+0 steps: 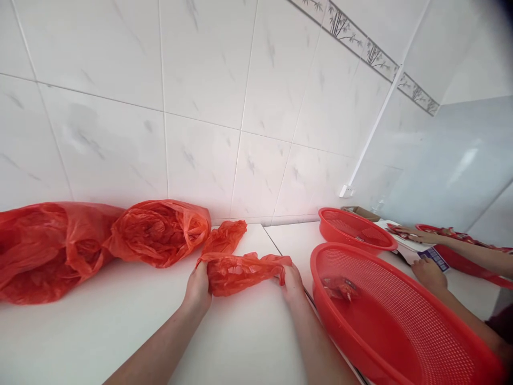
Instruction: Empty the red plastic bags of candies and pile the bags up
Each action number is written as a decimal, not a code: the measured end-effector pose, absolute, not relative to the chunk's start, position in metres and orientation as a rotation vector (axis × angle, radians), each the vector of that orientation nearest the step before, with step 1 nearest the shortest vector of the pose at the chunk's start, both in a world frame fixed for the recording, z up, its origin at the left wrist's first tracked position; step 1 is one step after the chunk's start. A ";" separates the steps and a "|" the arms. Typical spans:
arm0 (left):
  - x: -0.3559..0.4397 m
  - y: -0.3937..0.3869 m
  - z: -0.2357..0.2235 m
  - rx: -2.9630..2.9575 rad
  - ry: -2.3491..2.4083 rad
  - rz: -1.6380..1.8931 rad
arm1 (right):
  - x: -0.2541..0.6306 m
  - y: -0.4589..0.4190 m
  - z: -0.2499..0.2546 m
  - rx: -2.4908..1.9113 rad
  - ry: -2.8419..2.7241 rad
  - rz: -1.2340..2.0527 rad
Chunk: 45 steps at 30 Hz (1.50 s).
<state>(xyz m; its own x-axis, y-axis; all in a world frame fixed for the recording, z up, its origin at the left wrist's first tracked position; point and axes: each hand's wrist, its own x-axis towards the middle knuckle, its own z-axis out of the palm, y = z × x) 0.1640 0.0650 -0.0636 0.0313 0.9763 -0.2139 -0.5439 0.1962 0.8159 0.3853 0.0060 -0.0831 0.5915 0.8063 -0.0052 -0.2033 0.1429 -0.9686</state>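
Observation:
A crumpled red plastic bag [244, 271] lies stretched between my two hands on the white table [120, 326]. My left hand [198, 289] is closed on its left end. My right hand [291, 282] grips its right end, fingers curled into the plastic. Just behind the bag another empty red bag [225, 237] lies loose on the table.
Two stuffed red bags [160, 231] [44, 248] rest against the tiled wall at left. A large red mesh basket [401, 321] with a small red packet [340, 287] sits right of my hand; a second basket [352, 227] behind. Another person's hands [428, 272] work at far right.

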 end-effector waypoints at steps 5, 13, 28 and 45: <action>0.160 0.068 -0.060 0.555 0.933 1.334 | 0.384 0.001 -0.077 -1.075 -0.692 1.024; 0.152 0.080 -0.062 0.462 0.976 1.448 | 0.381 -0.019 -0.063 -1.011 -0.915 1.196; 0.156 0.065 -0.056 0.751 0.719 1.244 | 0.398 0.008 -0.090 -1.645 -0.750 0.374; 0.159 0.051 -0.066 0.808 0.611 1.179 | 0.296 -0.003 -0.080 -1.439 -1.595 0.009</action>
